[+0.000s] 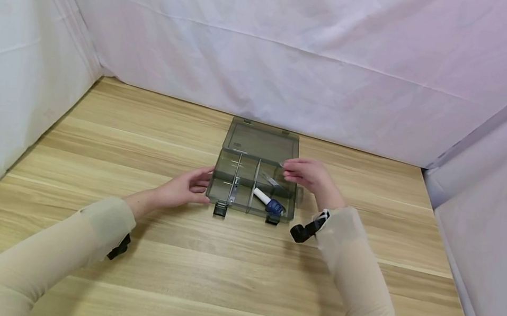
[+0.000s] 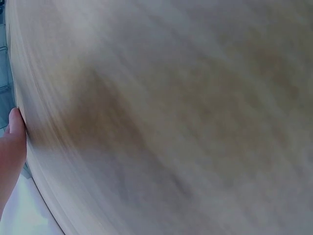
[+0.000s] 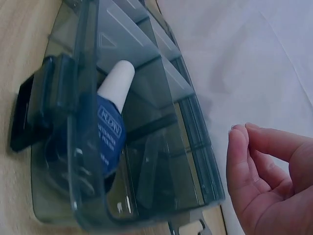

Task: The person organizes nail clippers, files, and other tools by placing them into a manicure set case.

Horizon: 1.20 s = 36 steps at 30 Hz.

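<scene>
A smoky clear organizer box point(image 1: 252, 184) lies open on the wooden tabletop point(image 1: 142, 127), its lid point(image 1: 262, 140) flat behind it. The left hand point(image 1: 184, 189) rests against the box's left wall, fingers point(image 1: 200, 175) relaxed and fairly straight, holding nothing. The right hand point(image 1: 309, 176) hovers at the box's far right corner, its fingers point(image 3: 239, 152) loosely bent and close together, gripping nothing; the box wall sits just beside the fingertips. A blue bottle with a white cap point(image 1: 270, 202) lies in the right compartment, nearer than the right fingers.

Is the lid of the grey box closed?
No, the lid lies open flat behind the box, with a blue bottle visible inside.
</scene>
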Each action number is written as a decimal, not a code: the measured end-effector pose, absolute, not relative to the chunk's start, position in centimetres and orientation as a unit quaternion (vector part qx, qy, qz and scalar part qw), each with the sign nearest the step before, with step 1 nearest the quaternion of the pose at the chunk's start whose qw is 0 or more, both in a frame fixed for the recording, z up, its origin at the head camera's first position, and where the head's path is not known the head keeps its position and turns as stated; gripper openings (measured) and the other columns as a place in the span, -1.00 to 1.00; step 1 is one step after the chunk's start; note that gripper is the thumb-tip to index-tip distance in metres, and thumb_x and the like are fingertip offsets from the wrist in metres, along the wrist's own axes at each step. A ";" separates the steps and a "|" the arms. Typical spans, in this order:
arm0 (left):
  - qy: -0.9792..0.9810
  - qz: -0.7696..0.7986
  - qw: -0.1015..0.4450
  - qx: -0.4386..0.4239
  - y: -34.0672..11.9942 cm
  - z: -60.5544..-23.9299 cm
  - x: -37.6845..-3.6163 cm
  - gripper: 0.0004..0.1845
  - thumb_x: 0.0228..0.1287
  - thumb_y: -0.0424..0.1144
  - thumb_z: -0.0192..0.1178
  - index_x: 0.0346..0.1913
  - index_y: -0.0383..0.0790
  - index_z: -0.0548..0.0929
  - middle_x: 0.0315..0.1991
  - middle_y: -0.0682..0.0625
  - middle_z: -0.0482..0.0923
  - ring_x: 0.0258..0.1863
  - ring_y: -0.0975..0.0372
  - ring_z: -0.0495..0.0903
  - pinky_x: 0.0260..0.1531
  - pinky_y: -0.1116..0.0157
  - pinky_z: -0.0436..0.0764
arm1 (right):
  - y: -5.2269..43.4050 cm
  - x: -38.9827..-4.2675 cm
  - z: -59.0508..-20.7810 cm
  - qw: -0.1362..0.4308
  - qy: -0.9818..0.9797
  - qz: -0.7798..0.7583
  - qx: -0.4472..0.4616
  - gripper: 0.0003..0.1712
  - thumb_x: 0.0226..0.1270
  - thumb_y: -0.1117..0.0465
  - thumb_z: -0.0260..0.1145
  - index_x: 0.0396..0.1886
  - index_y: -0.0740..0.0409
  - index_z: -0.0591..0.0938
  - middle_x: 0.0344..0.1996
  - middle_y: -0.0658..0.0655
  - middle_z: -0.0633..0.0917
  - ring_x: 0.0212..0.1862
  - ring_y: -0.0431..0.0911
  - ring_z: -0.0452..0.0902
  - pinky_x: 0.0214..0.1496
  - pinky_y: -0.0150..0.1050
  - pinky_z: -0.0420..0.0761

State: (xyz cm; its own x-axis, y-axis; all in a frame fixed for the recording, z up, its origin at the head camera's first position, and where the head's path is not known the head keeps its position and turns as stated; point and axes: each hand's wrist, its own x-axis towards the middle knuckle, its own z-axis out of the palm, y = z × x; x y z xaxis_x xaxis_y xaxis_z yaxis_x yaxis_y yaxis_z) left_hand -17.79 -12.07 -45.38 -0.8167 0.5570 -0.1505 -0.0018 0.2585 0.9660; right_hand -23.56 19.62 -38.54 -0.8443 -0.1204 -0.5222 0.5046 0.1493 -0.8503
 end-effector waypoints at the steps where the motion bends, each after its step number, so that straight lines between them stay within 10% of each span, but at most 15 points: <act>1: 0.756 0.581 0.240 0.185 -12.1 -45.4 -17.8 -0.05 0.09 -0.48 0.26 0.47 -0.29 -0.08 0.39 -0.35 0.10 0.33 -0.14 0.24 0.36 0.08 0.31 | 19.3 -23.6 -38.5 0.246 0.724 -0.632 0.130 -0.54 0.30 0.40 0.17 0.18 0.47 0.38 -0.57 -0.03 0.66 -0.50 -0.28 0.59 -0.36 -0.49 0.69; 27: 0.754 0.586 0.231 0.188 -11.9 -45.6 -17.6 -0.07 0.08 -0.49 0.26 0.45 -0.33 -0.05 0.37 -0.39 0.13 0.30 -0.18 0.27 0.34 0.05 0.33 | 13.9 -23.9 -39.5 0.266 0.770 -0.570 0.111 -0.64 0.27 0.39 0.22 0.04 0.46 0.53 -0.64 0.02 0.59 -0.61 -0.25 0.52 -0.44 -0.41 0.69; 36: 0.753 0.585 0.232 0.190 -11.9 -45.7 -17.6 -0.07 0.09 -0.46 0.27 0.46 -0.32 -0.06 0.37 -0.40 0.12 0.30 -0.18 0.27 0.34 0.04 0.33 | 13.0 -24.1 -39.9 0.258 0.808 -0.519 0.103 -0.72 0.23 0.35 0.28 -0.07 0.37 0.61 -0.54 0.09 0.63 -0.62 -0.24 0.54 -0.16 -0.19 0.74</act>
State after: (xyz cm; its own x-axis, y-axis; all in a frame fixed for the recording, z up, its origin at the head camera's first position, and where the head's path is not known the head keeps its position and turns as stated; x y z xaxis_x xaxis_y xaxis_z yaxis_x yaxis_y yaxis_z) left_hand -17.62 -11.85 -45.69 -0.8202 0.5576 -0.1276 0.0144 0.2430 0.9699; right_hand -24.12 12.98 -39.85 -0.8458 -0.1009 -0.5239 0.4343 0.4401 -0.7859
